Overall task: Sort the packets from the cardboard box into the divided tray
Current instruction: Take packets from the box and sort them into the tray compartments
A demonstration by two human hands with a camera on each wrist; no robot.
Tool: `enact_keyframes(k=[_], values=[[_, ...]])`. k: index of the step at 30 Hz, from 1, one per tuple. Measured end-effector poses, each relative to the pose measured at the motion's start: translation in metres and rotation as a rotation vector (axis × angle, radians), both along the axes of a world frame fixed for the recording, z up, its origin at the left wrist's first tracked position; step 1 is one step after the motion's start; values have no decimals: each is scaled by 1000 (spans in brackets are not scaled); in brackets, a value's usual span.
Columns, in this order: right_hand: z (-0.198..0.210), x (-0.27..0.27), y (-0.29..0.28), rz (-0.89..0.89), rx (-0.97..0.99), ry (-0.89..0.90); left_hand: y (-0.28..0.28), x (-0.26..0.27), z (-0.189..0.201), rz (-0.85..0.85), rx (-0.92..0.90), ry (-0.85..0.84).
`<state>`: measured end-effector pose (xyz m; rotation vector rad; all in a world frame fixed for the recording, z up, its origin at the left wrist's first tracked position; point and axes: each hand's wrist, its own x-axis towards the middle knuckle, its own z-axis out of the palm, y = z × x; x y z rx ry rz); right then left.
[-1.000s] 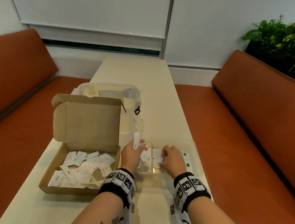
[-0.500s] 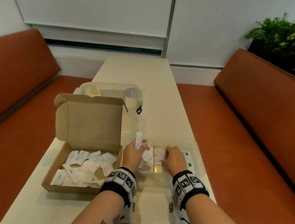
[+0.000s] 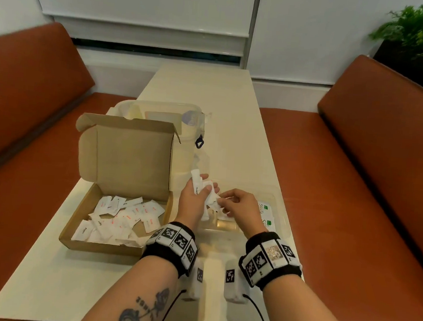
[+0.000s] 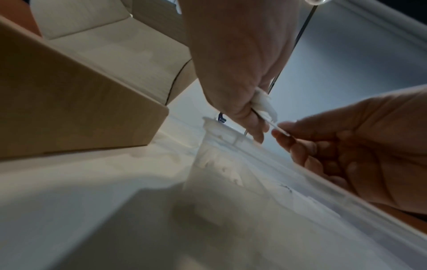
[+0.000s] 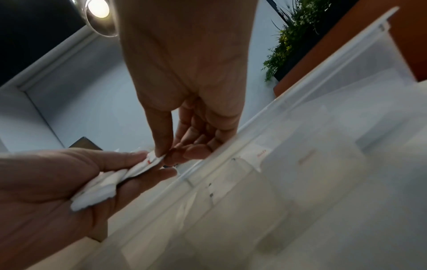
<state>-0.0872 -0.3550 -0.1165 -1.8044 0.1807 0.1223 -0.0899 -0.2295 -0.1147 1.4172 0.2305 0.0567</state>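
pulling one packet from the bunch over the tray

the left hand point(image 3: 194, 201) holds a bunch of white packets point(image 5: 108, 184), its fingers curled around them, with one packet sticking up past its fingertips. the right hand point(image 3: 239, 205) meets it: thumb and forefinger are pressed together on the corner of a single red-printed packet point(image 5: 151, 160) at the outer end of the bunch, and the remaining fingers point(image 5: 208, 140) curl loosely behind the pinch. both hands hang above the near edge of the divided tray point(image 3: 281, 206), a clear one, just below the fingertips. a few packets already lie in its compartments, including green-marked ones point(image 3: 267, 214) to the right of the right hand's knuckles. the cardboard box point(image 3: 112, 247), lid up and with many packets inside, sits to the left of the left hand.

the step in hand looks like peeling one packet off for sorting. to do it well, the pinch should probably catch only the top packet, and the left fingers ought to ease just enough to let that one slide while clamping the others. reading the print before letting go would likely settle which compartment it goes in. a low release close over the tray should keep the light paper from drifting across a divider.
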Motion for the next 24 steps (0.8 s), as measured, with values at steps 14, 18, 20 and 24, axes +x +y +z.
enact_keyframes(k=[14, 18, 20, 24], values=[[-8, 8, -30, -113, 425, 49, -24, 9, -23, 112, 24, 38], [-9, 9, -28, -134, 418, 16, -28, 7, -20, 64, 10, 35], [-10, 10, -26, -134, 338, 1, -27, 5, -19, 53, -5, 35], [-8, 11, -25, -72, 180, -3, -19, 4, -14, 26, 116, 27]])
